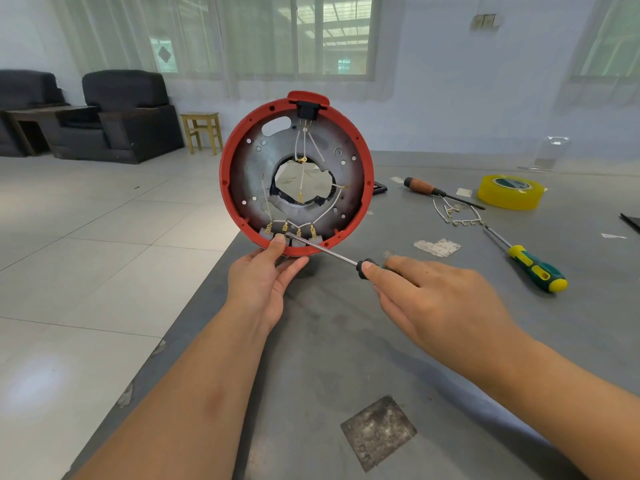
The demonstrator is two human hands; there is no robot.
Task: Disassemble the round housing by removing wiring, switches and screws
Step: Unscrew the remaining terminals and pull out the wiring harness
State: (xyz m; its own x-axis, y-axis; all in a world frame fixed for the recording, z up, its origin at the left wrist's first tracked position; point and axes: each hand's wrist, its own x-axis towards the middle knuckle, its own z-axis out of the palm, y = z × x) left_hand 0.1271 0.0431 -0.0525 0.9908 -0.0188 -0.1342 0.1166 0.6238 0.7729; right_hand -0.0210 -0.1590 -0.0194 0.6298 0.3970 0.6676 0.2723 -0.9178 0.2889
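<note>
The round red housing (362, 157) stands on edge above the table's left edge, its open inside facing me. My left hand (265, 277) grips its bottom rim, thumb pressed on the rim. Inside lies a grey metal plate with a ragged centre hole, white wires (304, 147) with brass terminals, a black socket (305, 110) at the top, and grey switches (298, 241) along the bottom. My right hand (436, 299) holds a screwdriver (325, 249) whose tip touches a brass terminal at the bottom switches.
On the grey table (346, 341) lie a green-and-yellow screwdriver (533, 268), a wooden-handled screwdriver (436, 190), loose removed wires (453, 213), a yellow tape roll (510, 192) and scraps of tape. Black armchairs (117, 116) and a wooden stool (202, 131) stand on the tiled floor at left.
</note>
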